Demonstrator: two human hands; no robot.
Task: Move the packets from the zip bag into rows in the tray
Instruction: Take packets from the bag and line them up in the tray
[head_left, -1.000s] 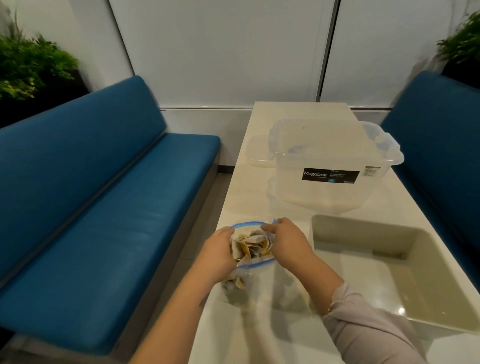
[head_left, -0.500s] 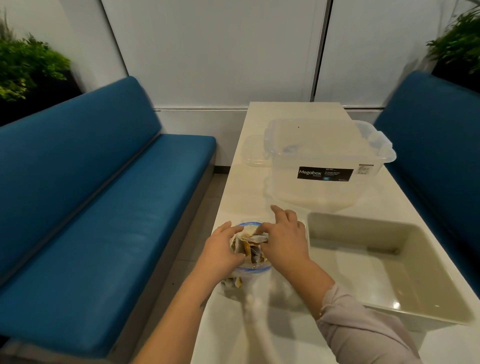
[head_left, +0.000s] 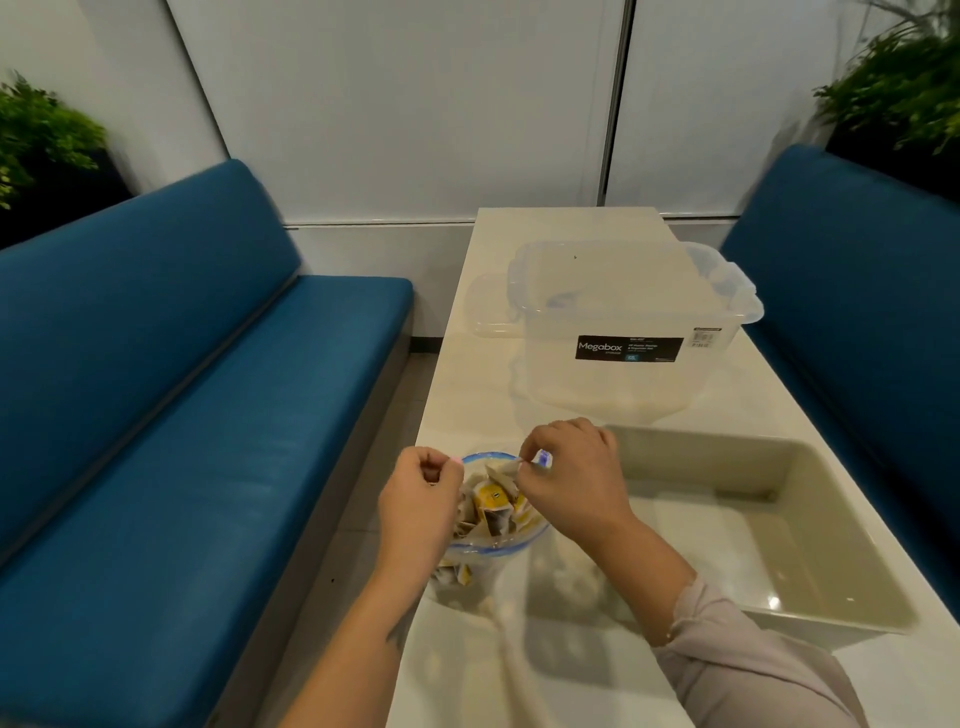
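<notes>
1. Head view shows the start of the job. The zip bag (head_left: 493, 525) stands on the desk (head_left: 467, 395), close to the person, and its blue top is pulled wide open.
2. The packets (head_left: 493, 501) are all inside the bag, white and yellow ones mixed in a heap. The tray (head_left: 841, 525) sits just to the right of the bag and has no packets in it yet, so no row has been begun.
3. I think the step now is opening the bag and getting at the first packet.
4. The left hand (head_left: 418, 512) is at the left side of the bag's top. Its fingers are curled in tight and seem to pinch the rim, holding the bag steady.
5. The right hand (head_left: 574, 480) is at the far right side of the top. Its thumb and fingers are pressed together on something thin and pale, next to a small blue bit. I cannot tell if that is the rim of the bag or the corner of a packet.
6. Next, one hand should lift a packet out while the other keeps the bag from tipping. The packet should go flat in a corner of the tray, so a neat row can grow from there.
7. A big clear box (head_left: 628, 332) with a black label stands further back on the desk, behind the tray.
</notes>
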